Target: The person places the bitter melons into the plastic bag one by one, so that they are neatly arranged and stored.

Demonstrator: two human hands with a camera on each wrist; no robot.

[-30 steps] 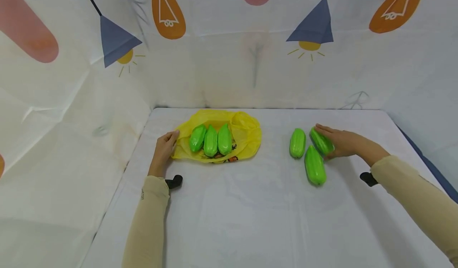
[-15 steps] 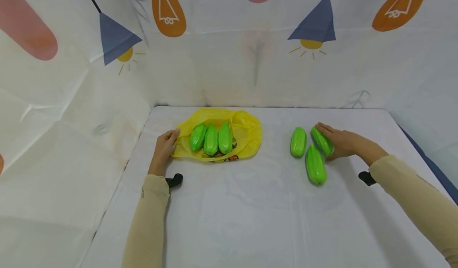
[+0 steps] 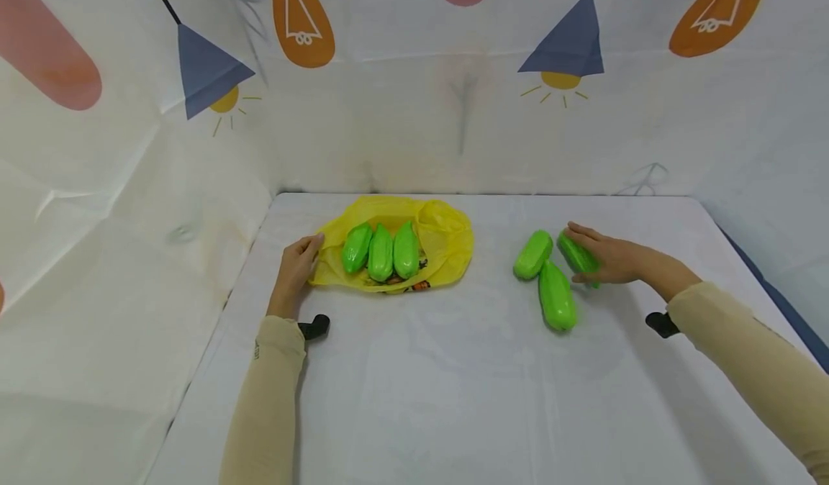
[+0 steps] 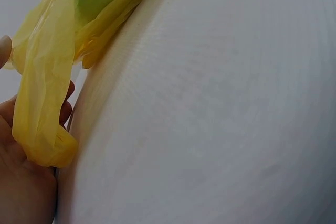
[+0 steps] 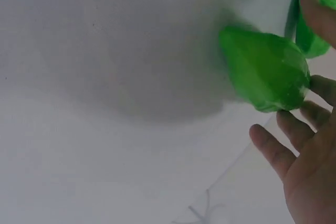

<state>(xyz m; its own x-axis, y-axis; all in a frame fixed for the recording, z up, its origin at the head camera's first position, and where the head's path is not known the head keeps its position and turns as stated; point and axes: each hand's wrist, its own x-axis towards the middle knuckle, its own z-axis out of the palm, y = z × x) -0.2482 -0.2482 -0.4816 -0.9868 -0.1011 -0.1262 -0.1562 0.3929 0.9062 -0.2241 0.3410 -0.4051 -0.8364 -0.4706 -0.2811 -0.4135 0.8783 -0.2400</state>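
Note:
On the table's left, a yellow plastic bag (image 3: 450, 255) lies flat with its mouth spread; three green, ridged, fruit-shaped pieces (image 3: 381, 253) rest side by side on it. My left hand (image 3: 296, 265) grips the bag's left edge, and a yellow fold drapes across that hand in the left wrist view. Three similar green pieces lie at the right: an upper-left one (image 3: 534, 254), a lower one (image 3: 558, 296) and a right one (image 3: 573, 249). My right hand (image 3: 618, 258) partly covers the right piece. Spread fingers (image 5: 273, 148) touch its rounded end in the right wrist view.
A white cloth covers the table (image 3: 421, 384). Behind it hangs a white backdrop (image 3: 388, 125) printed with lamps and bulbs. A dark blue strip (image 3: 771, 283) runs along the right edge.
The upper-left and lower loose green pieces have shifted left, and the upper-left one has tilted. My right hand's fingers reach farther over the right piece. My left hand stays at the bag.

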